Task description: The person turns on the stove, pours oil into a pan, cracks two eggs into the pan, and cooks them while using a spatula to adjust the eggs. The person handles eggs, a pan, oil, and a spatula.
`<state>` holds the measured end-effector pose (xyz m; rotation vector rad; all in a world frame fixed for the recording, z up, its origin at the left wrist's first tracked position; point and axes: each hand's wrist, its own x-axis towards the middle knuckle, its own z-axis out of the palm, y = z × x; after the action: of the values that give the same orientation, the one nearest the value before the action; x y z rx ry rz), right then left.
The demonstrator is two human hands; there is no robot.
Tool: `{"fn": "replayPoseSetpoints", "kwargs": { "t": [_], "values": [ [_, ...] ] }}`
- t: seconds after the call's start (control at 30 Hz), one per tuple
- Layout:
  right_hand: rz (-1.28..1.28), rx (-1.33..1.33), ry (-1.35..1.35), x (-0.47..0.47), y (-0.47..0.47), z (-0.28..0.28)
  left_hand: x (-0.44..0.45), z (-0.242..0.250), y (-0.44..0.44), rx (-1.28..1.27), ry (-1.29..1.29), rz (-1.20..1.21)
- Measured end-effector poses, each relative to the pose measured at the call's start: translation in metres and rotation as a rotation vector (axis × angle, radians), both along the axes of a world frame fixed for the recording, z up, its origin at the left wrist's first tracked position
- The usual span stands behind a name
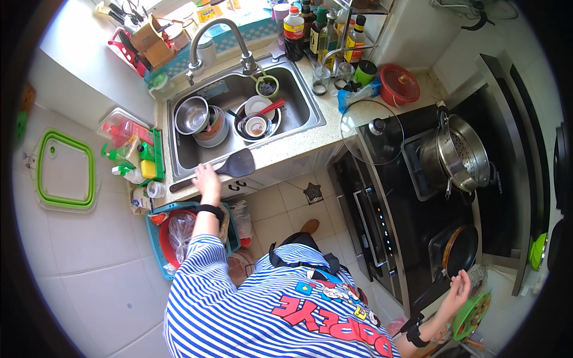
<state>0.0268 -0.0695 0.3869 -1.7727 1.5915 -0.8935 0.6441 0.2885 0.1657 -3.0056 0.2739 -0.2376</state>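
My left hand (208, 182) is over the handle of a black spatula (240, 164) at the front edge of the sink counter; whether the fingers grip it is unclear. The spatula's blade lies to the right of the hand, its handle end to the left. My right hand (459, 286) is beside the near rim of a black frying pan (463, 250) on the stove, loosely curled, with nothing seen in it. In the sink (224, 156) are a steel bowl (192, 115), stacked bowls, a white plate (258, 105) and a small green-rimmed strainer (267, 86).
A steel steamer pot (465, 154) stands on the back burner; a glass lid (372, 132) lies across the counter and stove edge. Bottles (293, 33) and a red lidded pot (399, 85) line the back. Soap bottles (127, 168) stand left, above a blue basket (154, 241). Right is a green basket (470, 315).
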Motion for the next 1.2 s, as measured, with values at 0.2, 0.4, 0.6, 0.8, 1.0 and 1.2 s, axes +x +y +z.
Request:
{"fn": "replayPoseSetpoints", "kwargs": {
  "t": [0.2,0.4,0.6,0.8,1.0,1.2],
  "values": [
    [0.067,0.001,-0.054,0.041,0.001,0.005,0.040,-0.003,0.059,0.129,0.275,-0.268],
    [0.274,-0.013,-0.074,0.107,0.011,-0.004,0.044,0.026,0.039,-0.170,0.428,-0.415],
    [0.513,0.038,-0.038,0.190,0.020,-0.021,0.017,0.041,-0.020,-0.706,0.414,-0.373],
    [0.759,0.069,-0.101,0.252,0.028,-0.050,-0.044,0.055,-0.085,-1.162,0.751,-0.424],
    [1.156,-0.299,-0.037,0.344,0.030,-0.098,-0.109,0.079,-0.124,-1.065,0.754,-0.384],
    [1.387,-0.570,0.061,0.437,0.044,-0.141,-0.132,0.088,-0.116,-1.036,0.574,-0.365]
  ]
}}
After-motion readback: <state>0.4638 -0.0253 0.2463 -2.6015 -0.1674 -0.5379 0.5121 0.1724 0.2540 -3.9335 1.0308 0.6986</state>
